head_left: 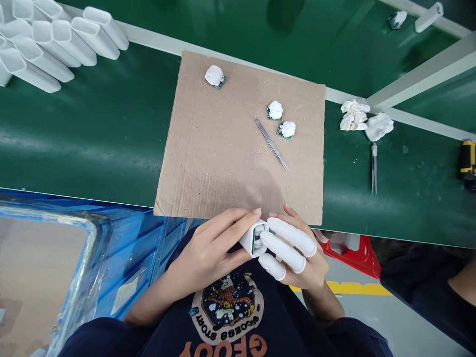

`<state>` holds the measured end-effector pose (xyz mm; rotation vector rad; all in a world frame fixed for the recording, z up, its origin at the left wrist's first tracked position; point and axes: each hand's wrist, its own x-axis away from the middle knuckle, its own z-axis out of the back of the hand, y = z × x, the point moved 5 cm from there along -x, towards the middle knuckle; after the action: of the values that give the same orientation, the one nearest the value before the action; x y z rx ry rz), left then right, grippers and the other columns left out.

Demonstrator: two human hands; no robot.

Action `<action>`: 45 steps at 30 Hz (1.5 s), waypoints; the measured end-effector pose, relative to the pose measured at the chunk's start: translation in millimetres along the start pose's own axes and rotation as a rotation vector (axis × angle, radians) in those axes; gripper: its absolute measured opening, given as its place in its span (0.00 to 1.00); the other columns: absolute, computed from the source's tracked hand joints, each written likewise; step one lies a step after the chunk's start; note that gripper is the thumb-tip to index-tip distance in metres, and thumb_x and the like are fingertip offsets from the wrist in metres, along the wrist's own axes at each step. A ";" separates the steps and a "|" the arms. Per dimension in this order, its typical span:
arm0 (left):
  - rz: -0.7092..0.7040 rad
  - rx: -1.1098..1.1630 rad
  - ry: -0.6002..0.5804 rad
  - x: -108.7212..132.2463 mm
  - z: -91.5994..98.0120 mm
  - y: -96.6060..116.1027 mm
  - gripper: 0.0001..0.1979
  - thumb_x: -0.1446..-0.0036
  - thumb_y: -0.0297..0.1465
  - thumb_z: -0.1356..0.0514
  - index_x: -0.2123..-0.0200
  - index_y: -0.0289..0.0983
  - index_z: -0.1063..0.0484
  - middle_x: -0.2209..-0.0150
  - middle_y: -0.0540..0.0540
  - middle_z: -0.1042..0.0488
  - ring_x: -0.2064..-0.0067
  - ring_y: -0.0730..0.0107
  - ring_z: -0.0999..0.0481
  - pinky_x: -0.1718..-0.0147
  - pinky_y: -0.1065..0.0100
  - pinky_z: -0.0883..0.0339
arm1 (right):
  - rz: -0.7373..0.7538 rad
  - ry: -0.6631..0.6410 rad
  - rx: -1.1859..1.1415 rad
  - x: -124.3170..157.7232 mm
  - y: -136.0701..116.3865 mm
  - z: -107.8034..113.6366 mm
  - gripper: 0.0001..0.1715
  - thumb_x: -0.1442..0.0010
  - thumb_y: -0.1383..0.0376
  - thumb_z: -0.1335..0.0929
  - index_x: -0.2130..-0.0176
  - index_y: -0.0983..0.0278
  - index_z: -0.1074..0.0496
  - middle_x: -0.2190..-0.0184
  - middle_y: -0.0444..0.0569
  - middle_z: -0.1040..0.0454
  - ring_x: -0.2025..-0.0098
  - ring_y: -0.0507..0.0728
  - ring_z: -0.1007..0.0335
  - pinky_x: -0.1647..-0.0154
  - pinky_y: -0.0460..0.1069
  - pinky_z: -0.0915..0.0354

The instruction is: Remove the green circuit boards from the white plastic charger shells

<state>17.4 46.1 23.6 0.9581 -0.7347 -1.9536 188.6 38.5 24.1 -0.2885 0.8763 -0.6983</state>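
Observation:
My left hand is wrapped round a small white plastic housing, held just below the near edge of a brown cardboard sheet. My right hand, with white finger cots on three fingers, presses against the housing's open end, where a small part shows inside. On the cardboard lie metal tweezers and three small green circuit boards topped with white putty, one at the far left and two near the middle.
A stack of white plastic sleeves lies at the far left of the green belt. White putty lumps and a second tool lie right of the cardboard. A blue crate stands at my left, a red stool at my right.

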 end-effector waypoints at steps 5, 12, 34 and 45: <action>-0.013 -0.073 0.110 -0.8 -1.2 0.1 0.24 0.37 0.23 0.37 0.39 0.31 0.33 0.51 0.40 0.24 0.50 0.68 0.22 0.50 0.72 0.25 | -0.025 0.021 0.068 1.6 -5.4 -4.5 0.17 0.35 0.68 0.32 0.46 0.65 0.28 0.52 0.54 0.26 0.41 0.63 0.28 0.36 0.67 0.32; 0.071 -0.176 0.352 -1.5 -7.3 0.3 0.18 0.42 0.25 0.34 0.49 0.37 0.30 0.58 0.44 0.26 0.58 0.67 0.23 0.61 0.69 0.23 | -0.173 0.183 0.119 -3.1 -15.9 -16.7 0.23 0.35 0.67 0.31 0.42 0.71 0.30 0.49 0.62 0.25 0.43 0.65 0.28 0.41 0.65 0.26; 0.139 -0.112 0.477 1.0 -18.4 -1.5 0.10 0.38 0.28 0.38 0.55 0.40 0.34 0.62 0.46 0.31 0.61 0.66 0.29 0.65 0.64 0.30 | -0.228 0.199 0.022 -12.5 -18.2 -27.7 0.20 0.36 0.71 0.30 0.45 0.62 0.28 0.54 0.53 0.25 0.50 0.60 0.23 0.44 0.59 0.22; 0.124 -0.067 0.447 -0.7 -18.6 -3.5 0.09 0.37 0.28 0.39 0.54 0.40 0.34 0.63 0.46 0.31 0.61 0.65 0.28 0.66 0.64 0.28 | -0.253 0.203 -0.070 -13.6 -12.6 -29.6 0.20 0.39 0.73 0.30 0.47 0.63 0.28 0.52 0.52 0.27 0.51 0.58 0.25 0.43 0.58 0.23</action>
<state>31.6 45.8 11.2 1.2220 -0.4560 -1.5674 153.9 39.5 20.2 -0.4007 1.0705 -0.9450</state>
